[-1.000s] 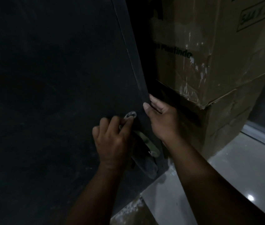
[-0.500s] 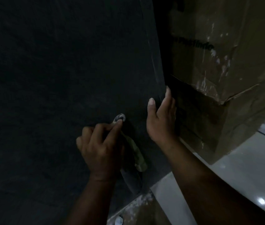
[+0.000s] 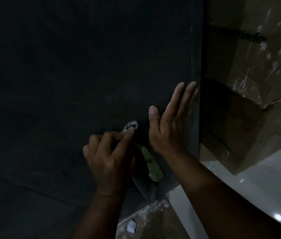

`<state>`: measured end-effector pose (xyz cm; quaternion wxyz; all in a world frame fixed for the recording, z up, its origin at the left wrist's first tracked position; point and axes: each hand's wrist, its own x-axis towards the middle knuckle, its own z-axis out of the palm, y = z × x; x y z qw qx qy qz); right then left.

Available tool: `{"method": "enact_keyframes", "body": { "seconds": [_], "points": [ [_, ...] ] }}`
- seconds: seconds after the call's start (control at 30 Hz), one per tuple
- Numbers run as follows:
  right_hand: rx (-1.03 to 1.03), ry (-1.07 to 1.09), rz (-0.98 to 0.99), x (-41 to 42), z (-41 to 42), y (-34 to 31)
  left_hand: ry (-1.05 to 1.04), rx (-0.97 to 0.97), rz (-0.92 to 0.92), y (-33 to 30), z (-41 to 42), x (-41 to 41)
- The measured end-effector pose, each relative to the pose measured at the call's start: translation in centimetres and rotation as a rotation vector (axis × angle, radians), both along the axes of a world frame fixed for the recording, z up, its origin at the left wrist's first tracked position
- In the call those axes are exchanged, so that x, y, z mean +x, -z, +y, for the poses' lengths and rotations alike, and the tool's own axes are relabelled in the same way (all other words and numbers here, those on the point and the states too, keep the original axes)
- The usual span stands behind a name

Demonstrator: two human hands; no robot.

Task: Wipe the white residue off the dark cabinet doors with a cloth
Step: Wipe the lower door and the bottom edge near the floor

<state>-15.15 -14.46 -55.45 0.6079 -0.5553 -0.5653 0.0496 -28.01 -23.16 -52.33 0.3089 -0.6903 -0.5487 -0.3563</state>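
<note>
The dark cabinet door [image 3: 88,69] fills the view, its right edge running nearly upright beside a stained cardboard box [image 3: 250,54]. The right hand [image 3: 169,125] lies flat on that door near the edge, fingers straight and together, holding nothing. The left hand [image 3: 112,152] is the nearer to the work: its fingers pinch a wadded cloth [image 3: 132,125] against the panel, the cloth's tail (green, hanging down-right) trailing below. Half a second ago the right hand sat lower, closer to the edge.

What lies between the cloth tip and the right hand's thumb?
In the head view, only bare dark cabinet door separates the cloth tip from the right hand.
</note>
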Motion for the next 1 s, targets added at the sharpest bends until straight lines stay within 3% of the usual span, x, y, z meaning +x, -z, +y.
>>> {"method": "enact_keyframes", "body": {
  "seconds": [0.2,0.3,0.6,0.8,1.0],
  "points": [
    [0.136,0.031,-0.136,2.0,1.9,-2.3,-0.022,0.175,-0.070,-4.1,0.6,-1.0],
    [0.207,0.063,-0.114,1.5,2.6,-3.7,-0.042,0.263,-0.094,-5.9,1.4,-1.1],
    [0.215,0.084,-0.071,-0.6,2.2,-2.9,-0.027,0.075,-0.040,-1.0,-0.2,-2.1],
    [0.195,0.048,-0.087,-0.2,2.0,-2.8,-0.020,0.129,-0.132,-3.1,1.0,-0.1],
    [0.142,0.027,-0.123,0.2,1.5,-3.0,-0.026,0.136,-0.094,-3.2,1.6,1.3]
  ]
}}
